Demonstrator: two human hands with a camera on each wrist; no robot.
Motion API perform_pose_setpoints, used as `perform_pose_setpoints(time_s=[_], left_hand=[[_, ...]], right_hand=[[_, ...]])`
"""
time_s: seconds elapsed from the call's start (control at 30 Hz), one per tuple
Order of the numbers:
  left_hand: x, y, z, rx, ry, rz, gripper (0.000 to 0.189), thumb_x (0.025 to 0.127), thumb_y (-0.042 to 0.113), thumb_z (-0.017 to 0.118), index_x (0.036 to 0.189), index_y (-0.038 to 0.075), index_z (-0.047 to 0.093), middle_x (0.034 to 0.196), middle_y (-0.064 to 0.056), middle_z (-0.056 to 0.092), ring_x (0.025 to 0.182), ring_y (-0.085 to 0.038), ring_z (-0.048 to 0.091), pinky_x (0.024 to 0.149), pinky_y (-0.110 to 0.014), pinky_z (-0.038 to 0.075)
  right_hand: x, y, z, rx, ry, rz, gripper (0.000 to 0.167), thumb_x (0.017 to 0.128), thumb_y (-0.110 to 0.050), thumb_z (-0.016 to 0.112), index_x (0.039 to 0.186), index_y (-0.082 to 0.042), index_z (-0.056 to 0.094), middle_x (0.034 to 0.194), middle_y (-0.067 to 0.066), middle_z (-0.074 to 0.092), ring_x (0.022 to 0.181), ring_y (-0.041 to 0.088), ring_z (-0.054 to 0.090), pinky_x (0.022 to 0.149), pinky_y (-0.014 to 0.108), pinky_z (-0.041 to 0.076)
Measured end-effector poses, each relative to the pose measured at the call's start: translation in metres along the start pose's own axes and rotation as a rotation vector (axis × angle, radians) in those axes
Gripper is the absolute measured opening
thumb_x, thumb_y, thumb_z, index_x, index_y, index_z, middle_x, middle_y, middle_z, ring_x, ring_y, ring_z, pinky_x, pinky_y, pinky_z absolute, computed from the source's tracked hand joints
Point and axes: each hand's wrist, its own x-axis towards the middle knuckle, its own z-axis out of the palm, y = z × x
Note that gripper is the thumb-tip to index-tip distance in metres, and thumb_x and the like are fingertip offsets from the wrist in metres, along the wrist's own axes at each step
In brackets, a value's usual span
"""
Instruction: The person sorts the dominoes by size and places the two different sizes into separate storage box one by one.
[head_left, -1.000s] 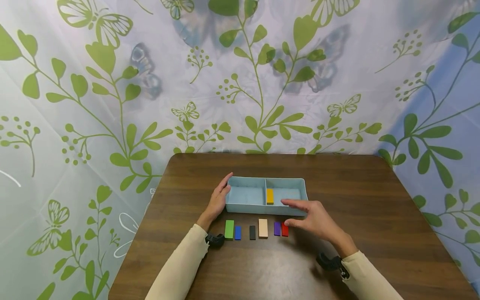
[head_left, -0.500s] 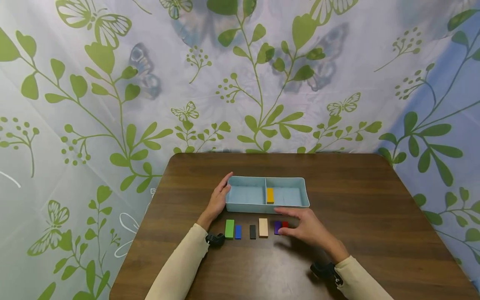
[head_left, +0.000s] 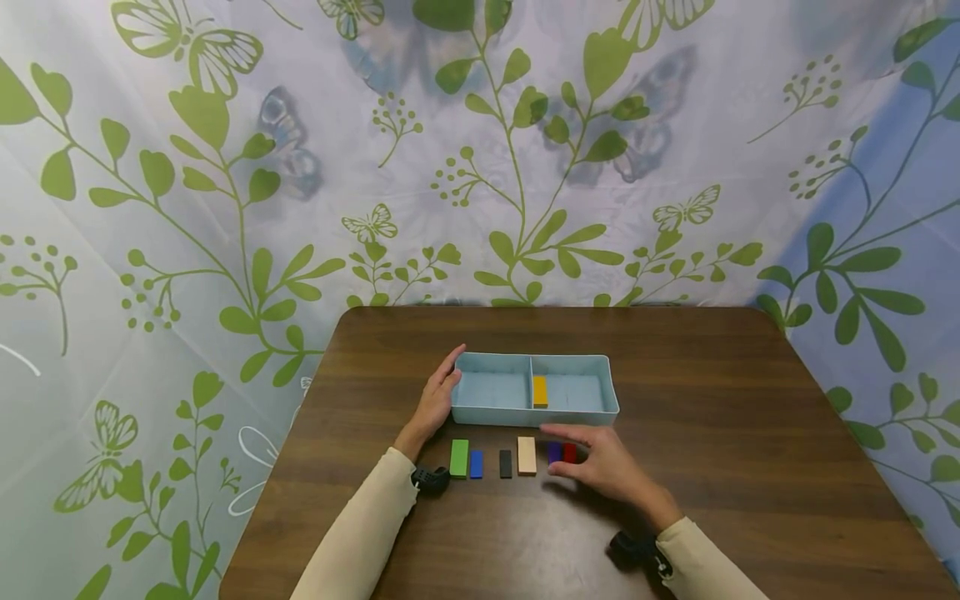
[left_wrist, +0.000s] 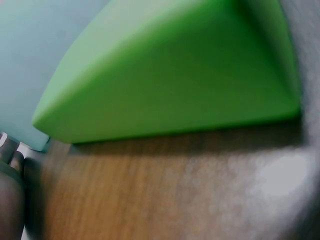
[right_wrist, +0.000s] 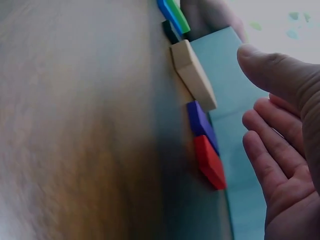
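A light blue two-part box point(head_left: 491, 417) stands on the table, a yellow block point(head_left: 540, 391) in its right compartment against the divider. My left hand point(head_left: 432, 407) rests along the box's left end, fingers straight. Before the box, my right hand point(head_left: 606, 463) hovers with thumb and fingers spread, holding nothing. Between them in the head view show a purple block point(head_left: 554, 452) and a red block point(head_left: 570, 452). The right wrist view has the purple and red blocks side by side, apart from the right hand's fingers point(right_wrist: 270, 165).
Along the same row lie a beige block point(head_left: 527, 457), a black block point(head_left: 506, 464), a blue block point(head_left: 476, 465) and a green block point(head_left: 459, 459). The brown table point(head_left: 675, 358) reaches back to a patterned cloth point(head_left: 420, 150). The green block fills much of the left wrist view.
My right hand has come left and toward me, from the box's right front corner to over the purple and red blocks. My left hand and the box have stayed put.
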Motion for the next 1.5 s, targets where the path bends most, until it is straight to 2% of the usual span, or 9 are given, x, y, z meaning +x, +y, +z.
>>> perform_pose_setpoints(time_s=[0.27, 0.43, 0.63, 0.87, 1.0, 1.1, 1.3, 1.5], left_hand=[[-0.001, 0.002, 0.0, 0.005, -0.002, -0.002, 0.053, 0.12, 0.008, 0.035, 0.172, 0.005, 0.031, 0.182, -0.015, 0.026, 0.17, -0.036, 0.018, 0.137, -0.062, 0.015], [-0.001, 0.003, -0.001, 0.008, 0.0, 0.003, 0.053, 0.12, 0.009, 0.035, 0.172, 0.006, 0.032, 0.181, -0.015, 0.026, 0.17, -0.036, 0.018, 0.137, -0.062, 0.015], [-0.001, 0.004, -0.001, 0.003, -0.008, -0.003, 0.053, 0.119, 0.006, 0.034, 0.172, 0.002, 0.029, 0.182, -0.016, 0.025, 0.17, -0.037, 0.017, 0.137, -0.063, 0.014], [-0.001, 0.004, 0.001, -0.02, 0.002, 0.013, 0.053, 0.119, 0.006, 0.035, 0.171, 0.001, 0.031, 0.181, -0.018, 0.025, 0.17, -0.039, 0.017, 0.136, -0.065, 0.012], [0.0, 0.004, -0.001, 0.003, -0.011, 0.008, 0.053, 0.12, 0.009, 0.035, 0.172, 0.0, 0.029, 0.181, -0.018, 0.025, 0.17, -0.038, 0.018, 0.136, -0.064, 0.014], [0.002, -0.001, -0.001, 0.014, -0.018, -0.005, 0.054, 0.12, 0.009, 0.034, 0.173, 0.001, 0.028, 0.182, -0.016, 0.024, 0.17, -0.037, 0.017, 0.137, -0.063, 0.014], [0.009, -0.03, 0.002, 0.019, 0.031, -0.004, 0.054, 0.121, 0.01, 0.031, 0.174, 0.006, 0.027, 0.183, -0.012, 0.022, 0.171, -0.034, 0.015, 0.138, -0.061, 0.011], [0.009, -0.036, 0.004, 0.022, 0.07, 0.018, 0.052, 0.12, 0.013, 0.036, 0.172, 0.014, 0.036, 0.181, -0.007, 0.031, 0.169, -0.031, 0.023, 0.137, -0.062, 0.017]], right_hand=[[0.003, 0.004, 0.011, -0.001, 0.047, -0.014, 0.061, 0.083, -0.027, 0.098, 0.139, -0.016, 0.077, 0.137, -0.003, 0.078, 0.124, 0.018, 0.075, 0.103, 0.034, 0.061], [0.006, 0.006, 0.016, 0.007, 0.044, -0.008, 0.061, 0.083, -0.028, 0.099, 0.138, -0.015, 0.078, 0.135, 0.0, 0.079, 0.12, 0.02, 0.076, 0.1, 0.035, 0.062], [0.009, 0.008, 0.022, 0.007, 0.034, -0.014, 0.061, 0.083, -0.028, 0.098, 0.139, -0.016, 0.077, 0.133, 0.0, 0.08, 0.115, 0.022, 0.077, 0.094, 0.038, 0.063], [0.012, 0.009, 0.023, -0.034, 0.006, -0.021, 0.065, 0.083, -0.034, 0.099, 0.142, -0.018, 0.075, 0.134, 0.001, 0.079, 0.115, 0.021, 0.076, 0.094, 0.038, 0.063], [0.013, 0.008, 0.024, -0.057, -0.019, -0.028, 0.069, 0.082, -0.036, 0.099, 0.144, -0.018, 0.074, 0.136, 0.0, 0.078, 0.118, 0.02, 0.075, 0.096, 0.038, 0.062], [0.013, 0.009, 0.025, -0.066, -0.027, -0.029, 0.07, 0.082, -0.036, 0.099, 0.144, -0.018, 0.074, 0.137, 0.0, 0.078, 0.119, 0.019, 0.074, 0.098, 0.037, 0.062], [0.015, 0.01, 0.026, -0.063, -0.031, -0.022, 0.069, 0.082, -0.034, 0.099, 0.144, -0.018, 0.074, 0.136, -0.001, 0.078, 0.118, 0.017, 0.074, 0.098, 0.035, 0.061], [0.015, 0.01, 0.026, -0.046, -0.025, -0.026, 0.063, 0.084, -0.034, 0.098, 0.141, -0.018, 0.075, 0.134, 0.0, 0.079, 0.114, 0.017, 0.074, 0.096, 0.035, 0.061]])
